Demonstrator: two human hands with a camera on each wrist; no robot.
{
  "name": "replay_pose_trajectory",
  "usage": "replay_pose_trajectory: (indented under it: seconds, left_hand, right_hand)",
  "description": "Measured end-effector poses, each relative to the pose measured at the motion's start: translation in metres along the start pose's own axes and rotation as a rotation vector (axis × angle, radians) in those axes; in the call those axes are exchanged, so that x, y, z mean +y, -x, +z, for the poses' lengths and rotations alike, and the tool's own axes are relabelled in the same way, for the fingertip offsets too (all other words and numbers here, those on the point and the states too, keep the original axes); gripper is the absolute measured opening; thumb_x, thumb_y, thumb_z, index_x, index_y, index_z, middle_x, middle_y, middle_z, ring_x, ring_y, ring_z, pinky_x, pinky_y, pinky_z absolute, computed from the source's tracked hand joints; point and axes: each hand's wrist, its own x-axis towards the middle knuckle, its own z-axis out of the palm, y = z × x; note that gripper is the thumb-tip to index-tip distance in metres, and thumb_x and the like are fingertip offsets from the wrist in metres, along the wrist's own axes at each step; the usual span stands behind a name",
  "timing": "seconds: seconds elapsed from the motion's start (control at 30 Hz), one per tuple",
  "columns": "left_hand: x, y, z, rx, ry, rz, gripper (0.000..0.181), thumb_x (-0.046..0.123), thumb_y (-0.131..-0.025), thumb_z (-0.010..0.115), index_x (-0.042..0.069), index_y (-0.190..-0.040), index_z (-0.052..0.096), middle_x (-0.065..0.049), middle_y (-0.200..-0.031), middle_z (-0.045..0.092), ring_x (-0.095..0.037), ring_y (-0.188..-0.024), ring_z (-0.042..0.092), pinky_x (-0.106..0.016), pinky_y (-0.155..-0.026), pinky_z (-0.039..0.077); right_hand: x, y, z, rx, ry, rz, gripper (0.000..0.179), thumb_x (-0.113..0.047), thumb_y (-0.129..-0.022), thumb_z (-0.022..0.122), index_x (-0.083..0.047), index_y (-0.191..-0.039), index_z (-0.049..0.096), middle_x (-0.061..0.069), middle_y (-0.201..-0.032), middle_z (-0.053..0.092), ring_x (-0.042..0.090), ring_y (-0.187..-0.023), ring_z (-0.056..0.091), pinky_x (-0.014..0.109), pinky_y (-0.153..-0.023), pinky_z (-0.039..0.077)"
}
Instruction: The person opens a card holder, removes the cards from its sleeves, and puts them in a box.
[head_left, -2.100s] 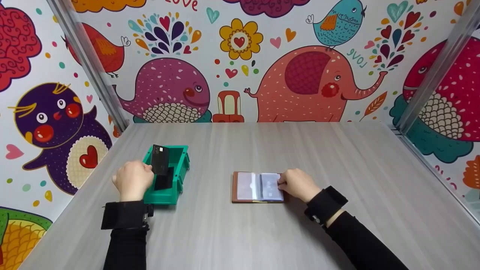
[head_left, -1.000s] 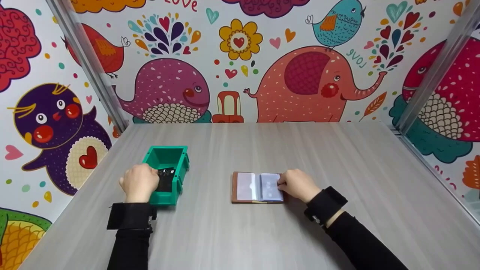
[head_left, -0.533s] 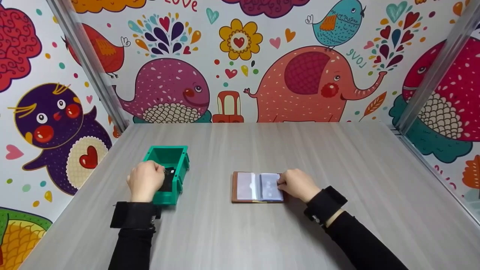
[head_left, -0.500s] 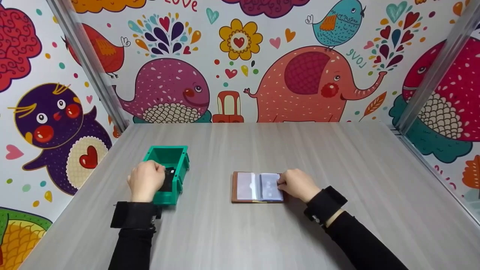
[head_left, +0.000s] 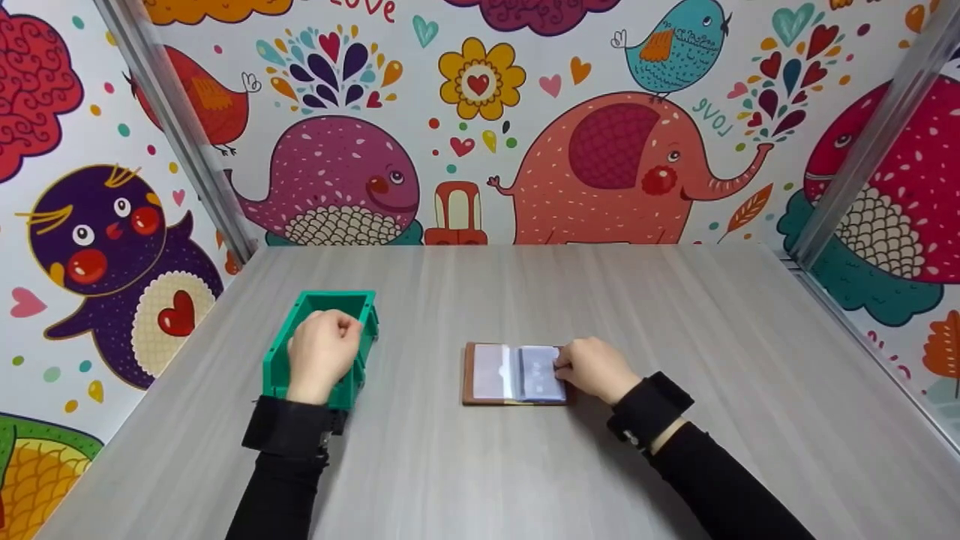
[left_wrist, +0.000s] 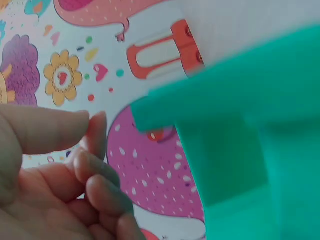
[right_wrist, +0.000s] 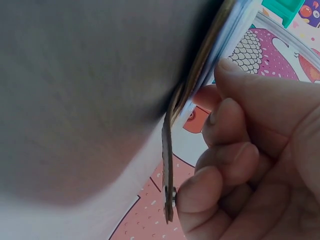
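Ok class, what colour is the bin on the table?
Green; the bin shows best in the head view.

A booth-like workspace: cartoon-printed panels (head_left: 495, 139) and metal framing (head_left: 180, 127) rise beyond the right grip (head_left: 598, 367), a wood-grain surface (head_left: 450, 465) lies beneath it.

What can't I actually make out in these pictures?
Whether anything lies in the bin: head view, the left hand covers much of its inside.
The bin's full outline: left wrist view, blurred and cut off by the right and bottom edges.
Faint marks on the wallet: head view, too small to read.
The wallet's far end: right wrist view, cut off by the top edge.
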Motion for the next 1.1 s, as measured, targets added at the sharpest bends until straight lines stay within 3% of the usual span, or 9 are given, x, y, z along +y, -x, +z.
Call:
replay_pose_trajectory:
  seconds: [0.33, 0.6, 1.1]
  left_hand:
    - [0.022, 0.002, 0.020, 0.043, 0.029, 0.105, 0.012, 0.010, -0.094, 0.064, 0.001, -0.093, 0.073, -0.012, -0.085, 0.065, -0.029, -0.080, 0.058, -0.044, -0.072, 0.044]
    - [0.033, 0.005, 0.036, 0.033, 0.031, 0.161, 0.010, 0.009, -0.091, 0.067, 0.003, -0.089, 0.074, -0.010, -0.082, 0.066, -0.028, -0.079, 0.060, -0.047, -0.071, 0.045]
    - [0.053, 0.013, 0.070, -0.083, -0.040, 0.191, 0.007, 0.013, -0.086, 0.073, 0.006, -0.083, 0.075, -0.006, -0.081, 0.067, -0.027, -0.080, 0.062, -0.047, -0.074, 0.043]
  right_hand:
    - [0.001, 0.000, 0.000, 0.006, 0.004, -0.008, 0.012, -0.005, -0.079, 0.081, -0.010, -0.071, 0.072, 0.000, -0.072, 0.066, 0.015, -0.062, 0.054, 0.036, -0.058, 0.049]
    - [0.002, 0.000, 0.001, 0.007, -0.001, -0.014, 0.014, -0.005, -0.079, 0.080, -0.010, -0.069, 0.071, -0.001, -0.071, 0.065, 0.015, -0.061, 0.053, 0.036, -0.058, 0.049]
    - [0.000, 0.000, 0.000, 0.006, -0.012, -0.010, 0.020, -0.005, -0.079, 0.080, -0.012, -0.066, 0.067, -0.003, -0.067, 0.060, 0.013, -0.059, 0.048, 0.033, -0.055, 0.045]
